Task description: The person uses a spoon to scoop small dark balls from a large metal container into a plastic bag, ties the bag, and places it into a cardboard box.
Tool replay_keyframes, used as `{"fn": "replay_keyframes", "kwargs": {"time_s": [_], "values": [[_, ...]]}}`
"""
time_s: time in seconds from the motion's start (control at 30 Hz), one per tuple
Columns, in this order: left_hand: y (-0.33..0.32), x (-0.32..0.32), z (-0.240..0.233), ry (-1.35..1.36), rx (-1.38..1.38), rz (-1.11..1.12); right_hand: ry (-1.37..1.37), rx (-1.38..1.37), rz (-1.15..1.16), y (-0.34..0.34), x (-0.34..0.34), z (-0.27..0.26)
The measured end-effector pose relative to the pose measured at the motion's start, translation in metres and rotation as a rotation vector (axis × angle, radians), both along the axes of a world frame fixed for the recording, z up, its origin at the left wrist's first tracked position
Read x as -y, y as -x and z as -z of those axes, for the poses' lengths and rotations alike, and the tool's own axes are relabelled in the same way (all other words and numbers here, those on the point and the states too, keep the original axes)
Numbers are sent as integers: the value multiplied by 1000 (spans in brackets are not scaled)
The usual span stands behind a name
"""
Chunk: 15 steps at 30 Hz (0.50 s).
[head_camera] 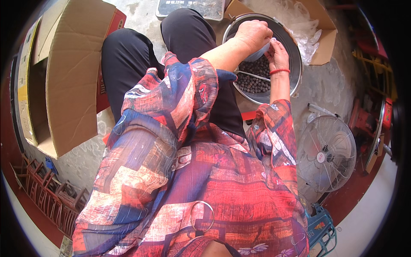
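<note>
My left hand (255, 34) is over a metal bucket (296, 75), its fingers pinching the gathered top of a small translucent plastic bag (259, 54). From the right, my right hand (278, 55), with a red beaded bracelet (279, 71) at the wrist, grips the same bag top. The two hands nearly meet at the bag's neck. What the bag holds cannot be made out. Below it, many dark round balls (253, 84) lie in the bucket, and a thin pale bar (253, 75) crosses above them. My forearms hide part of the rim.
At the upper right, an open cardboard box (325, 48) holds clear plastic bags (298, 22). A scale (189, 8) lies beyond my knees. To the left stands a large cardboard box (75, 74). An electric fan (327, 154) is at the right, and wooden chairs (48, 189) line the lower left.
</note>
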<state>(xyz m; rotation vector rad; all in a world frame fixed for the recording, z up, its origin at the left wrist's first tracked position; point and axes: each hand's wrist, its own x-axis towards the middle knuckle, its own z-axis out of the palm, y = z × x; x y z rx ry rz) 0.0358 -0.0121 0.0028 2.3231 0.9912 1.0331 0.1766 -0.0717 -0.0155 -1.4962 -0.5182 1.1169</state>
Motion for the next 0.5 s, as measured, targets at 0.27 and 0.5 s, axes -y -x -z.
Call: {"fn": "replay_keyframes", "kwargs": {"time_s": [0.27, 0.5], "values": [[1, 2, 2, 30, -38, 17, 79, 88, 67, -3, -2, 8], [4, 4, 1, 149, -110, 38, 200, 158, 95, -20, -3, 24]]}}
